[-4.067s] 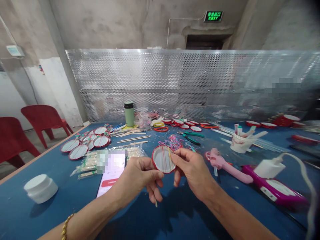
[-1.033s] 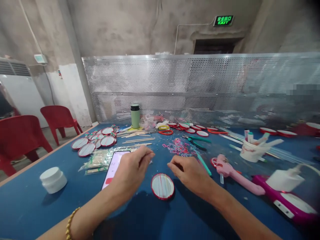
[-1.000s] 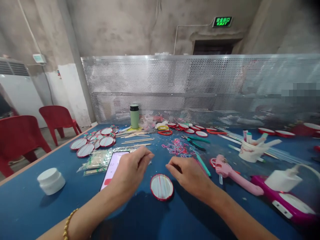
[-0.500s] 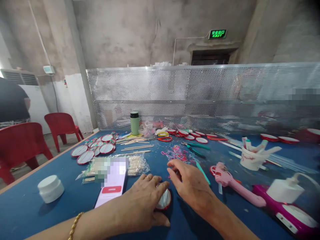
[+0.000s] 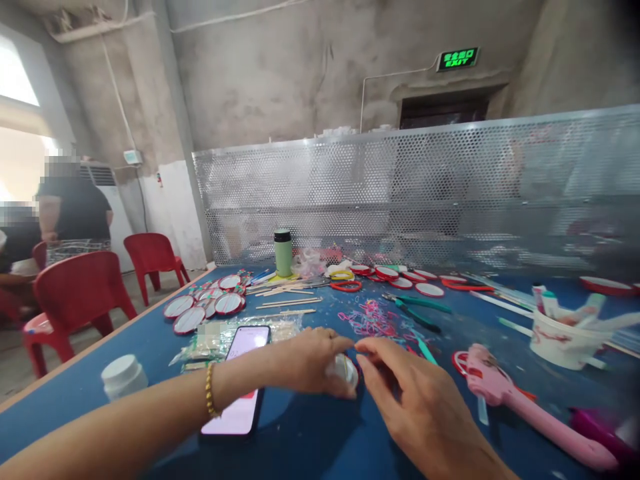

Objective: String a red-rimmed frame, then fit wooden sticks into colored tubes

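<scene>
- The left hand [image 5: 305, 363] pinched the round lid [image 5: 344, 371] on the blue counter [image 5: 310, 440], just right of the phone [image 5: 240, 387].
- The right hand [image 5: 420, 407] lay spread beside the lid.
- Bare counter showed in front of the lid.

The round red-rimmed white lid [image 5: 345, 369] sits low on the blue tabletop [image 5: 310, 440], tilted, mostly covered, just its pale face showing.

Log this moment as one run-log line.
left hand: grips red-rimmed lid on blue table | right hand: open beside lid | phone: under left wrist
</scene>
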Motion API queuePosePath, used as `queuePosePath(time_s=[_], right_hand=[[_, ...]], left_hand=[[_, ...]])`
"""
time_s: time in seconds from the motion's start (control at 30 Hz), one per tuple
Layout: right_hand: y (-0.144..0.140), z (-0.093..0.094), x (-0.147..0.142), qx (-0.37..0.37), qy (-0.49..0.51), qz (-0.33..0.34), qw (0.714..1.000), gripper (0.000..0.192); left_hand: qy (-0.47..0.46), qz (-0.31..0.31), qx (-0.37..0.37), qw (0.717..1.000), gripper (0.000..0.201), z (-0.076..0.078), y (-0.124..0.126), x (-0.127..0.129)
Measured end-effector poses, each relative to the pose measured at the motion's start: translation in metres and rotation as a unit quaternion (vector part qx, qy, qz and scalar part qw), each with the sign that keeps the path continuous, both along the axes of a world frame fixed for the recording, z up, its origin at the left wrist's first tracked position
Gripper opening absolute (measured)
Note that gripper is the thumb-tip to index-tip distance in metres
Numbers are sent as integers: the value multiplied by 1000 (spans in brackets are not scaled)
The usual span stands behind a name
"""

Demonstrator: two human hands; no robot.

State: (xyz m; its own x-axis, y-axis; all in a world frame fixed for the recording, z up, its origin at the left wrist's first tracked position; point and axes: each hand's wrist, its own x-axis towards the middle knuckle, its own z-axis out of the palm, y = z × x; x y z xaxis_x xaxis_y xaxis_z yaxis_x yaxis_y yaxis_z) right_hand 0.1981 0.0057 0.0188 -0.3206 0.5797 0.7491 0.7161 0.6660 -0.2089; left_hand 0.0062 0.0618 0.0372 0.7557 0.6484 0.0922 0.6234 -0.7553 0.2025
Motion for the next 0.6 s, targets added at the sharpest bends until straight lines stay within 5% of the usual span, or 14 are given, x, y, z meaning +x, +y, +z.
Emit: queuePosePath(time_s=[0.03,0.1,0.2,0.33,0.6], right_hand=[[0,0,0,4,3,3,1000,19],[-1,0,1,9,8,10,1000,17],[0,-1,2,6,10,26,1000,15],[0,-3,4,-19,-14,36,999,18],[-5,2,6,-25,-12,41,999,19]], left_hand=[[-25,16,5,1000,51,6,14,-8],[8,153,14,988,32,18,48,-30],[55,264,32,962,31,26,102,-69],[107,308,29,945,33,11,152,-99],[147,345,61,925,36,-20,196,-98]])
